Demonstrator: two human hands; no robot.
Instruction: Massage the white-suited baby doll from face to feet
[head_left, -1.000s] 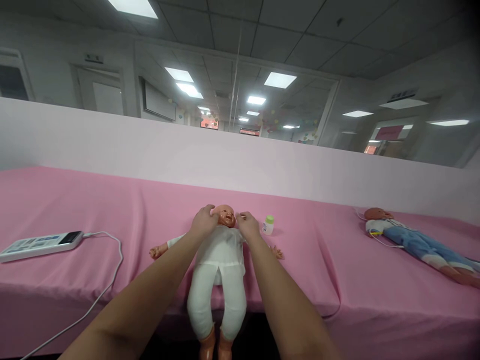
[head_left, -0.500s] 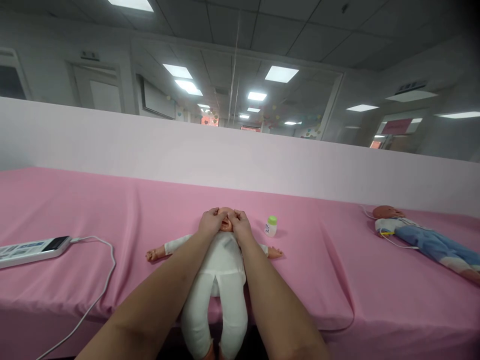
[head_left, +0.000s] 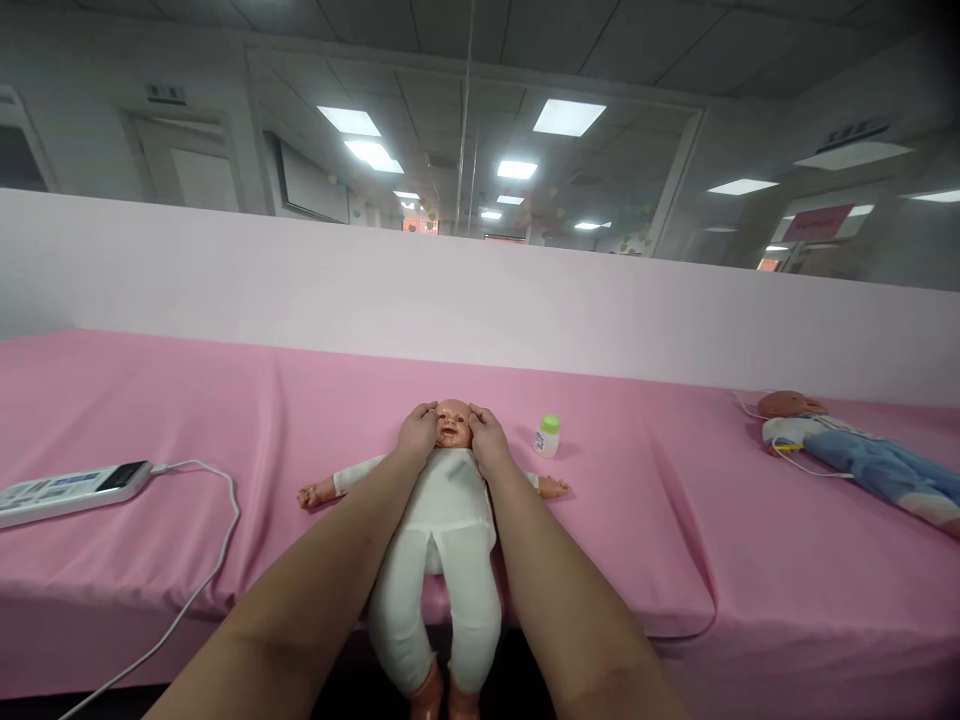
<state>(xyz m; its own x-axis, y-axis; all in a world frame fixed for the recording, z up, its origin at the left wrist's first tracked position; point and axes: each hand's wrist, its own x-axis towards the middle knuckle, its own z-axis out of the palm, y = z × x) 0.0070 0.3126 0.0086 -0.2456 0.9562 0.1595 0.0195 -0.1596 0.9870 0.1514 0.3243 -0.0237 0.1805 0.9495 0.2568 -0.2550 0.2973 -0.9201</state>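
A pink cloth-covered table [head_left: 187, 400] runs across the whole width of the view, with a pale pink partition wall [head_left: 525, 300] closing off its far edge. Its near edge drops away just under the person's forearms. To left and right of the middle the cloth lies broad and bare, creased in a few folds.

A baby doll in a white cloth suit [head_left: 442, 520] lies face up in the middle of the table, its long axis running near to far — head toward the far wall, legs hanging over the near edge, bare feet lowest. Its arms stretch out flat to left and right.

The left hand [head_left: 417, 435] rests on the left side of the doll's head, the right hand [head_left: 486, 440] on the right side. The fingers of both are spread and laid against the temples and cheeks, cupping the head between them rather than pinching it; the face shows between the thumbs.

Just right of the head stands a small white bottle with a green cap [head_left: 547, 437], upright and apart from the right hand. Far left lies a white handheld device [head_left: 71, 490] with a white cable [head_left: 217, 530] trailing over the near edge. Far right, well apart, lies a second doll in blue clothes [head_left: 855, 455], pointing diagonally.
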